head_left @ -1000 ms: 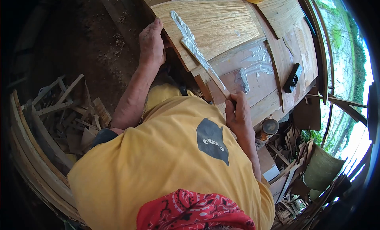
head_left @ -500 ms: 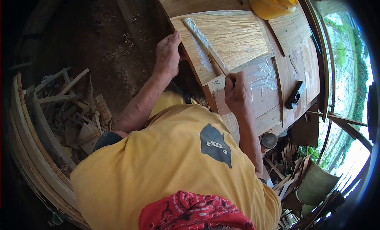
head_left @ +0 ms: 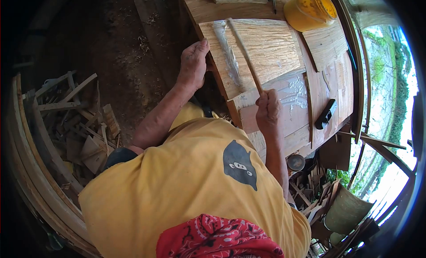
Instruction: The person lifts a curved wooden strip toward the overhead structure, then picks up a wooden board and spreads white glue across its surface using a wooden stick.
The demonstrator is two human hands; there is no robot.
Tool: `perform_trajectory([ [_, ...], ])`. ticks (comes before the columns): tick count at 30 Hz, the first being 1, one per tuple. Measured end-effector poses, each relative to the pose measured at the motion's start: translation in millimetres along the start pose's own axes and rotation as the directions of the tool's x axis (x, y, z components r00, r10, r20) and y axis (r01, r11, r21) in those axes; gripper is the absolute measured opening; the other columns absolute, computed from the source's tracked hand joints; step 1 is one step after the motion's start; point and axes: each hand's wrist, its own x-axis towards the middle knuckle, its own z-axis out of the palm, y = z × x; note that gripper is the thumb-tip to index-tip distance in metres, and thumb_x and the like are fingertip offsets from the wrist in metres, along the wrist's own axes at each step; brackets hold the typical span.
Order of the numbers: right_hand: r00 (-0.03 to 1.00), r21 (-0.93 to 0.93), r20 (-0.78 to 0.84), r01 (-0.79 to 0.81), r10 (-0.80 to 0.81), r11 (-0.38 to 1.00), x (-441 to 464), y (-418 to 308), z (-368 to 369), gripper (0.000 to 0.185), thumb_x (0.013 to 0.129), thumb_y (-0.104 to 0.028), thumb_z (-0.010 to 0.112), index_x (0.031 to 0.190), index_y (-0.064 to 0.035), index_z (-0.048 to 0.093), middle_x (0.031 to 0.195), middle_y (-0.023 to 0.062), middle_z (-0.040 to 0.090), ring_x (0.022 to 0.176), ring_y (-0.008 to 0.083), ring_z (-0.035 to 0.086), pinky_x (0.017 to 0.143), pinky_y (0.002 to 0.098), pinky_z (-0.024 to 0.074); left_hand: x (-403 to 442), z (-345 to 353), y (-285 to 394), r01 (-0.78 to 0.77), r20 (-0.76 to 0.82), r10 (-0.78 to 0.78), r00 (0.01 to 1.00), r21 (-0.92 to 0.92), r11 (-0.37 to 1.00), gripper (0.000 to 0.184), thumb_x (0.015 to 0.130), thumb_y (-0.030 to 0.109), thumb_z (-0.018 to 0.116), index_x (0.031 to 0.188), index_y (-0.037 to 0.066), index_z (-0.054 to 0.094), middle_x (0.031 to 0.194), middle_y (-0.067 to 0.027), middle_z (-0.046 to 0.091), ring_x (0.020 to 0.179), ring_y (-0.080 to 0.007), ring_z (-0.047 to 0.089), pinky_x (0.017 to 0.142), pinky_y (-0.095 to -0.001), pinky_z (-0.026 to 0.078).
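Note:
My right hand (head_left: 269, 109) is closed round the near end of a thin wooden stick (head_left: 245, 51). The stick slants up and left across a plywood sheet (head_left: 270, 45) with a rough, streaky grain. Along the sheet's left side runs a smear of white, glue-like paste (head_left: 229, 56). With its thumb on top, my left hand (head_left: 194, 65) grips the left edge of this sheet; its other fingers are mostly hidden beneath. More white paste (head_left: 296, 91) lies in squiggles on the paler panel just beyond my right hand.
A yellow tub (head_left: 306, 11) stands at the back of the bench, near another plywood piece (head_left: 326, 45). A black hand plane (head_left: 328, 113) rests at the right. Wood scraps (head_left: 82, 133) are heaped on the floor at left, with more offcuts (head_left: 310, 187) at lower right.
The stick has swung to the right, off the paste smear, and shows more of its bare side. My right hand has shifted slightly down and right; my left hand keeps its grip.

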Motion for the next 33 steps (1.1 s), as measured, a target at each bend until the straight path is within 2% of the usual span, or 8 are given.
perform_trajectory([
  [2, 1.000, 0.140, 0.017, 0.017, -0.020, 0.990, 1.9, -2.2, -0.1, 0.021, 0.104, -0.015, 0.051, 0.090, -0.0005, 0.052, 0.067, 0.0146, 0.059, 0.062, 0.0297, 0.061, 0.059, 0.0393, 0.0482, 0.6, -1.0, 0.6, -0.009, 0.010, 0.009, 1.000, -0.007, 1.000, 0.038, 0.106, 0.037, 0.052, 0.104, 0.002, 0.066, 0.089, 0.0005, 0.065, 0.072, -0.0065, 0.061, 0.056, -0.0248, 0.055],
  [7, 0.982, 0.200, 0.180, -0.087, 0.051, 0.976, 10.4, -15.1, -2.1, 0.033, 0.107, -0.024, 0.048, 0.086, -0.0004, 0.057, 0.064, 0.0065, 0.056, 0.060, 0.0141, 0.054, 0.057, 0.0323, 0.0428, -3.8, 2.8, 6.9, 0.011, 0.042, -0.010, 0.999, -0.030, 0.999, 0.037, 0.106, 0.035, 0.051, 0.109, 0.001, 0.066, 0.092, -0.0014, 0.067, 0.075, -0.0081, 0.065, 0.060, -0.0266, 0.059],
  [10, 0.970, 0.183, 0.232, -0.114, 0.070, 0.977, 7.4, -12.4, -2.1, 0.034, 0.107, -0.027, 0.048, 0.086, -0.0024, 0.059, 0.064, 0.0036, 0.055, 0.057, 0.0116, 0.051, 0.053, 0.0292, 0.0409, -6.9, 4.0, 7.7, 0.017, 0.045, -0.015, 0.999, -0.045, 0.999, 0.037, 0.106, 0.035, 0.050, 0.110, 0.001, 0.066, 0.092, -0.0014, 0.068, 0.074, -0.0081, 0.066, 0.061, -0.0263, 0.060],
  [13, 0.860, 0.191, 0.406, -0.412, 0.311, 0.891, -5.7, -7.3, -15.1, 0.032, 0.106, -0.025, 0.051, 0.086, -0.0003, 0.055, 0.064, 0.0074, 0.056, 0.057, 0.0163, 0.053, 0.055, 0.0339, 0.0438, -0.9, -0.6, 2.7, -0.002, 0.055, 0.004, 0.998, -0.040, 0.999, 0.038, 0.106, 0.036, 0.051, 0.109, 0.001, 0.066, 0.092, -0.0010, 0.068, 0.072, -0.0074, 0.064, 0.060, -0.0254, 0.058],
  [19, 0.902, 0.244, 0.348, -0.348, 0.253, 0.905, 15.2, -24.9, -10.2, 0.034, 0.105, -0.029, 0.052, 0.087, -0.0011, 0.057, 0.063, 0.0045, 0.054, 0.058, 0.0114, 0.050, 0.055, 0.0300, 0.0413, 1.1, -2.3, -2.4, -0.006, 0.047, 0.007, 0.999, -0.026, 1.000, 0.038, 0.106, 0.036, 0.051, 0.107, 0.002, 0.067, 0.089, -0.0004, 0.067, 0.068, -0.0067, 0.062, 0.056, -0.0237, 0.055],
  [22, 0.857, 0.156, 0.410, -0.403, 0.313, 0.902, -1.7, -17.8, -23.5, 0.036, 0.105, -0.030, 0.052, 0.085, -0.0013, 0.057, 0.064, 0.0038, 0.054, 0.059, 0.0103, 0.050, 0.055, 0.0289, 0.0406, 2.3, -0.7, 0.2, 0.001, 0.037, 0.000, 0.999, -0.036, 0.999, 0.038, 0.106, 0.037, 0.052, 0.107, 0.002, 0.068, 0.090, -0.0008, 0.068, 0.069, -0.0072, 0.063, 0.055, -0.0239, 0.055],
  [25, 0.836, 0.240, 0.384, -0.500, 0.392, 0.832, -10.1, -22.1, -33.3, 0.038, 0.105, -0.030, 0.052, 0.083, -0.0005, 0.057, 0.064, 0.0039, 0.054, 0.059, 0.0107, 0.050, 0.055, 0.0296, 0.0406, -4.3, -1.3, 2.0, 0.021, 0.025, -0.020, 0.999, -0.039, 0.999, 0.039, 0.106, 0.037, 0.052, 0.108, 0.001, 0.067, 0.090, -0.0010, 0.068, 0.072, -0.0077, 0.064, 0.056, -0.0240, 0.055],
  [33, 0.899, 0.184, 0.344, -0.346, 0.270, 0.920, 22.8, -35.5, -13.7, 0.037, 0.105, -0.028, 0.052, 0.082, 0.0003, 0.057, 0.063, 0.0055, 0.053, 0.060, 0.0126, 0.051, 0.056, 0.0315, 0.0422, -0.3, -3.2, 1.0, 0.005, 0.060, -0.003, 0.998, -0.031, 1.000, 0.039, 0.106, 0.036, 0.051, 0.108, 0.001, 0.067, 0.095, -0.0024, 0.068, 0.075, -0.0085, 0.065, 0.058, -0.0263, 0.058],
])
